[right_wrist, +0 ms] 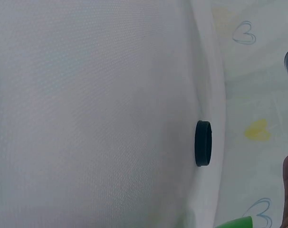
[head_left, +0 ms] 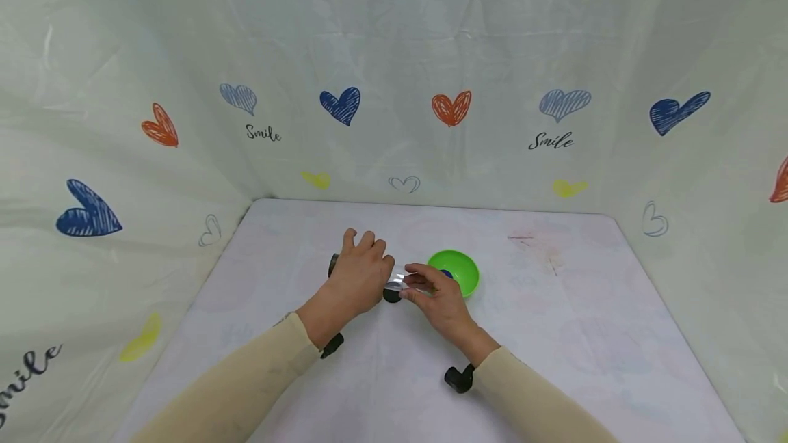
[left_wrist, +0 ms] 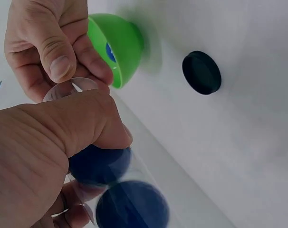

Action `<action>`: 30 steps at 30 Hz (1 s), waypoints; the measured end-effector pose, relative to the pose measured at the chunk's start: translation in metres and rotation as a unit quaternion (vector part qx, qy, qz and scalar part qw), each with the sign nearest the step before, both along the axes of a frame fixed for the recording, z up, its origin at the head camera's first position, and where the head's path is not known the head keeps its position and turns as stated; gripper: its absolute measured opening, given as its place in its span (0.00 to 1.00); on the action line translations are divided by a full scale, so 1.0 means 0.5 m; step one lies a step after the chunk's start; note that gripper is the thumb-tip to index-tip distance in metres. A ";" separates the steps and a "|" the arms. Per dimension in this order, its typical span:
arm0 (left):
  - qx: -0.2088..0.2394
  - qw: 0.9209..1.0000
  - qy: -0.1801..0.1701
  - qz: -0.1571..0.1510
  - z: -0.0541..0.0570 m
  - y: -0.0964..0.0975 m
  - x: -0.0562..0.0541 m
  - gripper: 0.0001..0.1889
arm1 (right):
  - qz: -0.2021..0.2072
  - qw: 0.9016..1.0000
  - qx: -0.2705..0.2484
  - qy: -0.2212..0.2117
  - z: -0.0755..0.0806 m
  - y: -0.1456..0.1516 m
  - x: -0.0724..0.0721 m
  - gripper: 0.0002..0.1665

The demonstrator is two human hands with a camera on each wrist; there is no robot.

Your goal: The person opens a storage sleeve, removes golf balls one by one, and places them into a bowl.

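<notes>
My left hand (head_left: 363,275) grips a clear plastic tube (head_left: 396,277), its thumb lying across the side. Inside the tube, an upper blue ball (left_wrist: 99,166) and a lower blue ball (left_wrist: 132,209) show through the wall. My right hand (head_left: 440,296) is cupped at the tube's clear rim, thumb and fingers spread around the mouth. A dark round lid (left_wrist: 201,72) lies apart on the table, just below the tube in the head view. Behind the right hand stands a green bowl (head_left: 470,267) with a blue ball (head_left: 446,273) in it.
The white table (head_left: 554,333) reaches back to a hanging sheet (head_left: 394,39) printed with hearts and "Smile". Black wrist cameras show under both sleeves, the left camera (head_left: 332,345) and the right camera (head_left: 458,379).
</notes>
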State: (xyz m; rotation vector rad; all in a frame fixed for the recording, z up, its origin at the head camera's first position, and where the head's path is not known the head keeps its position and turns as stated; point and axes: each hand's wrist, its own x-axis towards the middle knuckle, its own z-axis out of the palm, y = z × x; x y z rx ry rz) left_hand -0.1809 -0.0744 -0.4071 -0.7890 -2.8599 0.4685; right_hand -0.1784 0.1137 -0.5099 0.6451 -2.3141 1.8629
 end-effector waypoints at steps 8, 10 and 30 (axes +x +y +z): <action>-0.004 1.000 0.003 -0.004 -0.001 -0.002 -0.001 0.18 | -0.013 0.999 0.031 -0.004 0.002 -0.001 0.003 0.31; -0.002 1.000 0.005 -0.007 -0.001 -0.003 -0.001 0.16 | -0.015 0.999 0.040 -0.003 0.003 -0.001 0.004 0.32; 0.018 0.999 -0.043 0.014 -0.005 -0.007 -0.005 0.21 | 0.001 0.985 0.117 0.129 -0.005 0.025 -0.006 0.35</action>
